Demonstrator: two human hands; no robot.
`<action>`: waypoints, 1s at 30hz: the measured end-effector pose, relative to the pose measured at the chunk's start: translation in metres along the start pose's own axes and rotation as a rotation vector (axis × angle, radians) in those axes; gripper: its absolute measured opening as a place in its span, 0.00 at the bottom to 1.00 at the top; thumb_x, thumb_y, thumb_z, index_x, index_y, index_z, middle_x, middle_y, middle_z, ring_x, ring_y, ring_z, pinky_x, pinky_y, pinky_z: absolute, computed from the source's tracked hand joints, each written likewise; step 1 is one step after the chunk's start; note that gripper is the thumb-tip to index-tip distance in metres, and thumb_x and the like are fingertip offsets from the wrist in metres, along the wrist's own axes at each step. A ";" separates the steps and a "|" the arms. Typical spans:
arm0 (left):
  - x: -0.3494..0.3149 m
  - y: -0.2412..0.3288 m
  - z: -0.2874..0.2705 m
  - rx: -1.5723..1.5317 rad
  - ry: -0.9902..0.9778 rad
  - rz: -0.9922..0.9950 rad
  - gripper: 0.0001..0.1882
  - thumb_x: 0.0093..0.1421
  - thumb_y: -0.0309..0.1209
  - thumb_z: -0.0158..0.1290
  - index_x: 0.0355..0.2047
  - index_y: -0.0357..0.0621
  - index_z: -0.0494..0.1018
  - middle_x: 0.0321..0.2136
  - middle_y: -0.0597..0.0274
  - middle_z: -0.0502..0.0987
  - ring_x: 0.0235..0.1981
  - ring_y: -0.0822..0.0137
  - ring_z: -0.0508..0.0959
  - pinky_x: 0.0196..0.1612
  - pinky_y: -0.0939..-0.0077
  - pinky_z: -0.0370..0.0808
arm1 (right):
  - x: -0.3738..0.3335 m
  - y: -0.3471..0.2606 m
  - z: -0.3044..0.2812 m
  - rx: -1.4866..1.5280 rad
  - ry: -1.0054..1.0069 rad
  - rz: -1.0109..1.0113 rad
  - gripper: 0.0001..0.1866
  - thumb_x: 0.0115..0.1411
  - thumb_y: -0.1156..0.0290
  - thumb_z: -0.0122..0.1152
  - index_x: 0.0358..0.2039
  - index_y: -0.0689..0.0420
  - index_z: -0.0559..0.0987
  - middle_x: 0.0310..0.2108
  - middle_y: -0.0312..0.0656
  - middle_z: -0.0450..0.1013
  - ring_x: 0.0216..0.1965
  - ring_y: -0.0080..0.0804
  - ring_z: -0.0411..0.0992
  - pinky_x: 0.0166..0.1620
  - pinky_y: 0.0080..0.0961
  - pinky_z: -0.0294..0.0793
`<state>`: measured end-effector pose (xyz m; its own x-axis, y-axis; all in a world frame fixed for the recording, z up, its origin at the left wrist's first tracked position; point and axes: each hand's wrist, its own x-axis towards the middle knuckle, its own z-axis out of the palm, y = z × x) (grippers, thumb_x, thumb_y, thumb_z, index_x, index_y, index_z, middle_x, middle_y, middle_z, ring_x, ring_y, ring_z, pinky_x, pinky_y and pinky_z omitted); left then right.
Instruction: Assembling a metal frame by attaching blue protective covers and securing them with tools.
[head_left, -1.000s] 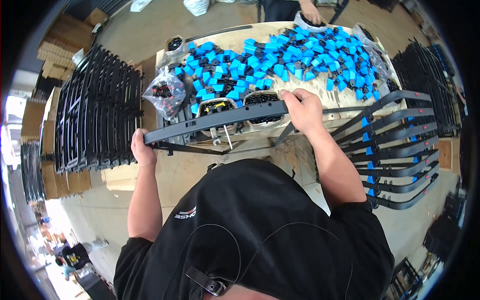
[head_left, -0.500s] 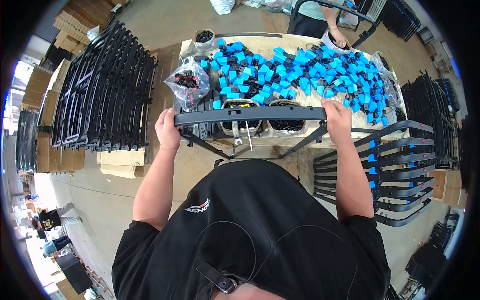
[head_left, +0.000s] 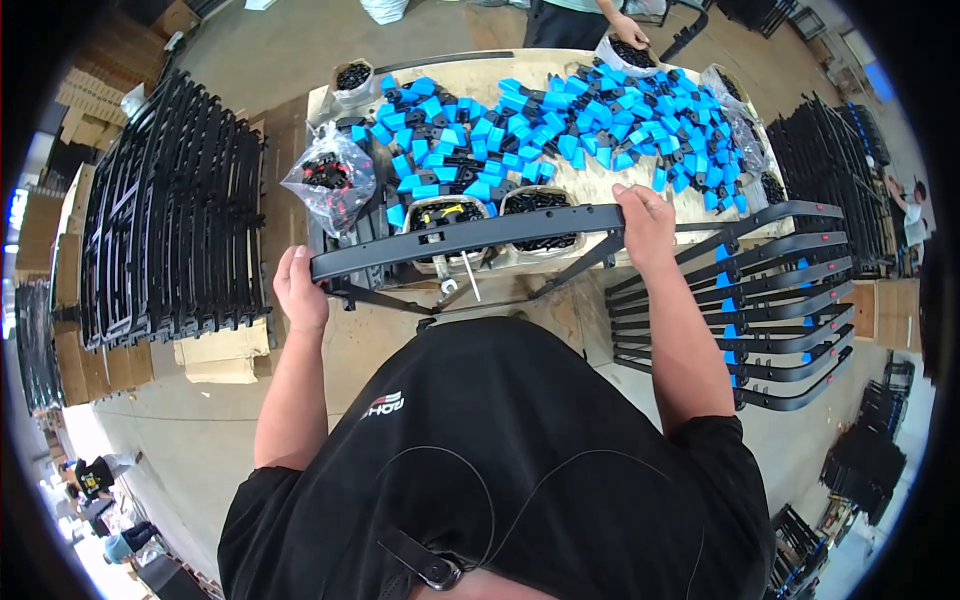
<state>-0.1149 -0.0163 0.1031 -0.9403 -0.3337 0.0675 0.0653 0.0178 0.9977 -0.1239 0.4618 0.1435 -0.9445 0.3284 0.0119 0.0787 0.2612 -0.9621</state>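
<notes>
Both my hands grip a black metal frame [head_left: 470, 236] by the ends of its long front bar. My left hand [head_left: 301, 290] is closed round the left corner, and my right hand [head_left: 647, 228] round the right corner. The bar tilts a little, its left end nearer me. Below it, thinner side bars run down toward my body. Just behind the bar stand two white-rimmed bins of small dark parts: the left bin [head_left: 413, 214], with a yellow-handled tool on top, and the right bin [head_left: 540, 198]. A wrench [head_left: 447, 287] and a thin white rod show under the bar.
Blue and black plastic pieces [head_left: 560, 118] cover much of the worktable [head_left: 612, 188]. A clear bag [head_left: 332, 185] of red and black parts lies at its left. Black frames are stacked left [head_left: 170, 215] and right [head_left: 775, 300]. Across the table, a co-worker's hand [head_left: 628, 30] reaches into a bin.
My view has turned, and the table sits further left and higher. The frame's left end has come down toward me, so the bar tilts more. Both hands keep their hold.
</notes>
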 end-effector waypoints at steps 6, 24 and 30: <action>0.000 -0.003 0.004 0.001 -0.014 0.048 0.15 0.71 0.35 0.45 0.29 0.41 0.72 0.22 0.72 0.68 0.21 0.81 0.64 0.25 0.83 0.60 | 0.002 0.007 -0.003 0.041 0.016 -0.062 0.12 0.64 0.67 0.64 0.26 0.60 0.75 0.23 0.32 0.68 0.27 0.19 0.63 0.32 0.24 0.63; 0.001 0.119 0.086 1.059 -0.399 -0.004 0.22 0.61 0.47 0.58 0.38 0.38 0.80 0.33 0.49 0.83 0.38 0.51 0.83 0.43 0.62 0.76 | 0.015 0.104 0.108 -0.831 -0.411 -0.448 0.20 0.60 0.62 0.58 0.51 0.55 0.78 0.51 0.48 0.75 0.52 0.50 0.73 0.54 0.47 0.73; 0.002 0.117 0.078 1.088 -0.376 -0.052 0.24 0.60 0.52 0.57 0.39 0.42 0.80 0.35 0.52 0.83 0.41 0.51 0.83 0.46 0.60 0.78 | 0.027 0.112 0.133 -1.239 -0.624 -0.490 0.17 0.59 0.59 0.54 0.45 0.49 0.81 0.46 0.49 0.77 0.52 0.49 0.70 0.57 0.50 0.69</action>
<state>-0.1356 0.0584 0.2203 -0.9855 -0.0592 -0.1589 -0.1274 0.8768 0.4637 -0.1830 0.3795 0.0001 -0.9130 -0.3724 -0.1663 -0.3694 0.9279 -0.0501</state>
